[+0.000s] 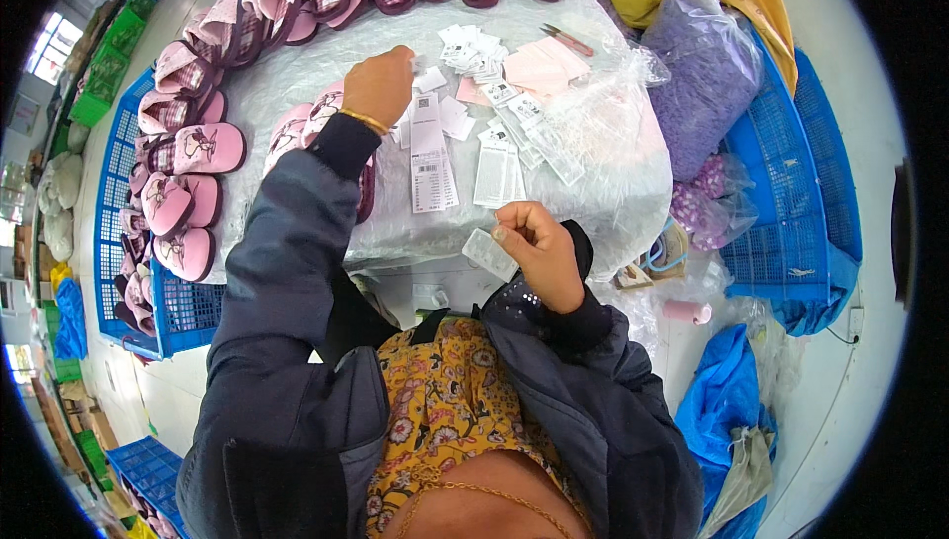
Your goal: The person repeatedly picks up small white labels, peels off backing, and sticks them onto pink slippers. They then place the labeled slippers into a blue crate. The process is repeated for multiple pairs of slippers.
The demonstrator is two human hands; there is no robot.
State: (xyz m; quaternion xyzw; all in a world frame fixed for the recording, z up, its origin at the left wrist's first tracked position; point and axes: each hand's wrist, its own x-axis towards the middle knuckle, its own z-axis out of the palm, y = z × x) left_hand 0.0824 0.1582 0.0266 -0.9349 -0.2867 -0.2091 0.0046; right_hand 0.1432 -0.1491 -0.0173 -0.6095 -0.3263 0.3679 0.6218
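My left hand [381,89] is stretched over the table, its fingers bent together beside some small white tags [429,79]. What those fingers hold, if anything, is mostly hidden. Close to the table's near edge, my right hand [539,254] pinches a small clear plastic packet [489,254] between thumb and fingers. Long printed paper labels [427,154] lie flat between my hands, with several white cards [497,171] to their right. Pink slippers [288,134] sit under and beside my left forearm, which partly covers them.
Pink slippers [210,149] line the left and far edges of the plastic-covered table [613,168]. Pink cards [544,65], thread snips [568,40] and a heap of clear packets [598,109] lie at right. Blue crates [776,203] flank the table; a bagged purple bundle [700,75] stands right.
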